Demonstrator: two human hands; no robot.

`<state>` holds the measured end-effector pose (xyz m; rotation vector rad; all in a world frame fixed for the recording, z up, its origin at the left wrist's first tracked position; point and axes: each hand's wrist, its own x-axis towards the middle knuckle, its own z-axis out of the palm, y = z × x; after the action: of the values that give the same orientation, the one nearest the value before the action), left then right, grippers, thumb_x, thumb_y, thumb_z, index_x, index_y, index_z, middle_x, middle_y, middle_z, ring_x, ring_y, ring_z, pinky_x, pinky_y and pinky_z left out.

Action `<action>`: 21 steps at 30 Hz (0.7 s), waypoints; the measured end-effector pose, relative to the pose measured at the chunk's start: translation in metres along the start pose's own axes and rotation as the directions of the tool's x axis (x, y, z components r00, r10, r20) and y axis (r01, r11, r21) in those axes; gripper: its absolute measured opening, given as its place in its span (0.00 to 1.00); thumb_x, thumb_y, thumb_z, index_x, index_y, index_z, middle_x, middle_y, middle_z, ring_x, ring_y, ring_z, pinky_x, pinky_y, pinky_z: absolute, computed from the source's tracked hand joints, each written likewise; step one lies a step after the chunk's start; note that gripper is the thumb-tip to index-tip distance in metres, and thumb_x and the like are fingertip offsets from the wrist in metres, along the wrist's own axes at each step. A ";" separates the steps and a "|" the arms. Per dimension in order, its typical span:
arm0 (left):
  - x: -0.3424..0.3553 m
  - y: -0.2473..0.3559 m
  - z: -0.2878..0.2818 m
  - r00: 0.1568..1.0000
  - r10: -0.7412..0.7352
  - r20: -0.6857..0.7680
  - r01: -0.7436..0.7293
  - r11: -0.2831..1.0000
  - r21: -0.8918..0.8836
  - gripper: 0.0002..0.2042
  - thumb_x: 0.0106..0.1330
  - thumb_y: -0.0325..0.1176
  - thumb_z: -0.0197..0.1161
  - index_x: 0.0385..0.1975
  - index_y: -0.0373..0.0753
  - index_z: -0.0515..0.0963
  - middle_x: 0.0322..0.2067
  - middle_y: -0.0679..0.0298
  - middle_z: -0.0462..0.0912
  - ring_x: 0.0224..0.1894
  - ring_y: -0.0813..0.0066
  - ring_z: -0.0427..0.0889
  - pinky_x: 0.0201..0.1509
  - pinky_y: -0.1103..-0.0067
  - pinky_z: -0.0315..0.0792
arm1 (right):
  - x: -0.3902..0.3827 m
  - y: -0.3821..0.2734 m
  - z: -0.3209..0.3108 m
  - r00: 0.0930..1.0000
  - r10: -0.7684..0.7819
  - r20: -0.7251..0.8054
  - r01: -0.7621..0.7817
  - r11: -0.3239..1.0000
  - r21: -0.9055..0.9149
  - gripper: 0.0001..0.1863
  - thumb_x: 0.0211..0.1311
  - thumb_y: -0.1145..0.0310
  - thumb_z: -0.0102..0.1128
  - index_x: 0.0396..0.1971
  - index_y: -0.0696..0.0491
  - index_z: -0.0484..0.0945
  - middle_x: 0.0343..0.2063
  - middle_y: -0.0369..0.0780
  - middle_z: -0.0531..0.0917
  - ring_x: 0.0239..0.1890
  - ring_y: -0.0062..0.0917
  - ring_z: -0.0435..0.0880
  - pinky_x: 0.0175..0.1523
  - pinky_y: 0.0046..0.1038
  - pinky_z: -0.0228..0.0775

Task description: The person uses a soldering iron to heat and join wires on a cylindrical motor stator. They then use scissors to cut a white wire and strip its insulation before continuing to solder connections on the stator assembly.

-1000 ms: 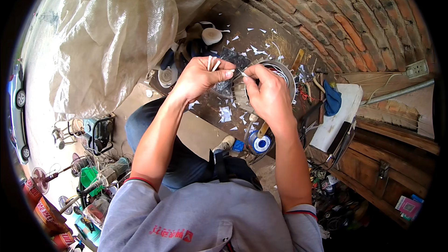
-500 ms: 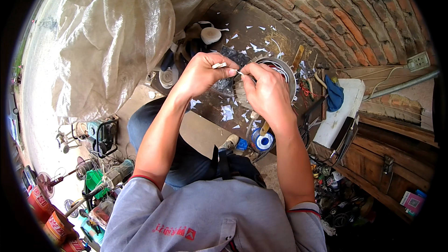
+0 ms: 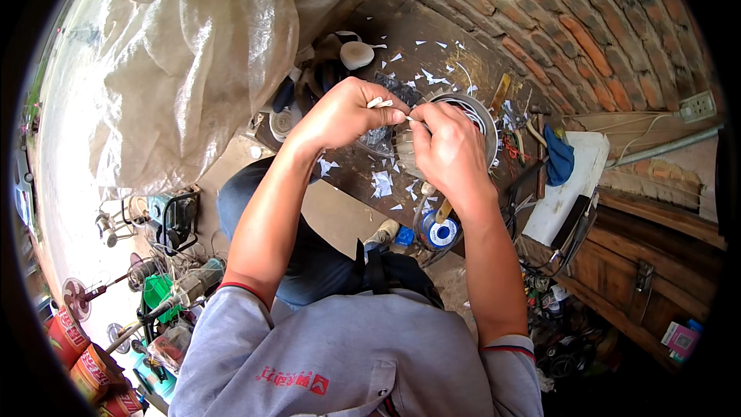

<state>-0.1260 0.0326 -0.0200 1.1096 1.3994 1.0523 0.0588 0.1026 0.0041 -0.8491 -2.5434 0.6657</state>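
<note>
Over the workbench (image 3: 463,31) my two hands meet at the fingertips. My left hand (image 3: 343,116) is closed, with short white strips (image 3: 378,103) sticking up from its curled fingers. Thumb and forefinger of my right hand (image 3: 455,143) pinch right beside the left fingertips. Something thin and pale shows between them, too small to name. Under and behind the right hand stands a round, ribbed metal motor housing (image 3: 492,127), with white and reddish wires inside its rim. My right hand partly covers it.
White paper scraps (image 3: 382,183) are scattered over the bench. A tape roll (image 3: 356,55) lies at the back left; a blue-and-white spool (image 3: 440,233) sits at the front edge. A hammer (image 3: 538,127) and blue cloth (image 3: 558,156) lie right, before a brick wall (image 3: 571,38). Plastic sheeting (image 3: 193,69) hangs left.
The view has shifted slightly, so everything sits a little to the right. My hands remain together at the fingertips, the left now turned a bit, with more of the white strips showing.
</note>
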 end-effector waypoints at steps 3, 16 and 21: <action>0.002 -0.004 -0.003 0.999 -0.039 0.033 0.041 0.996 -0.075 0.09 0.65 0.30 0.68 0.42 0.34 0.85 0.31 0.65 0.85 0.36 0.81 0.78 0.43 0.78 0.73 | 0.000 -0.002 -0.001 1.000 -0.003 -0.009 0.003 1.000 -0.008 0.03 0.60 0.73 0.59 0.30 0.57 0.77 0.28 0.46 0.80 0.36 0.44 0.80 0.42 0.43 0.72; -0.001 0.003 -0.004 0.990 -0.140 0.024 0.140 0.990 -0.018 0.11 0.68 0.36 0.66 0.28 0.36 0.82 0.21 0.73 0.78 0.22 0.89 0.67 0.25 0.85 0.61 | -0.001 -0.002 -0.003 0.999 -0.021 0.027 0.023 0.999 -0.048 0.05 0.59 0.74 0.61 0.34 0.56 0.80 0.32 0.45 0.83 0.39 0.42 0.82 0.44 0.40 0.73; 0.001 0.006 -0.004 0.985 -0.173 0.021 0.173 0.985 0.004 0.09 0.67 0.35 0.67 0.29 0.35 0.83 0.22 0.73 0.80 0.23 0.88 0.69 0.26 0.84 0.63 | 0.000 0.001 -0.002 0.999 -0.039 0.025 0.040 0.998 -0.053 0.04 0.59 0.74 0.61 0.34 0.56 0.80 0.31 0.45 0.83 0.37 0.43 0.82 0.43 0.41 0.73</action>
<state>-0.1291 0.0343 -0.0141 0.9784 1.4525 0.9124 0.0603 0.1033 0.0053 -0.8108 -2.6028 0.6010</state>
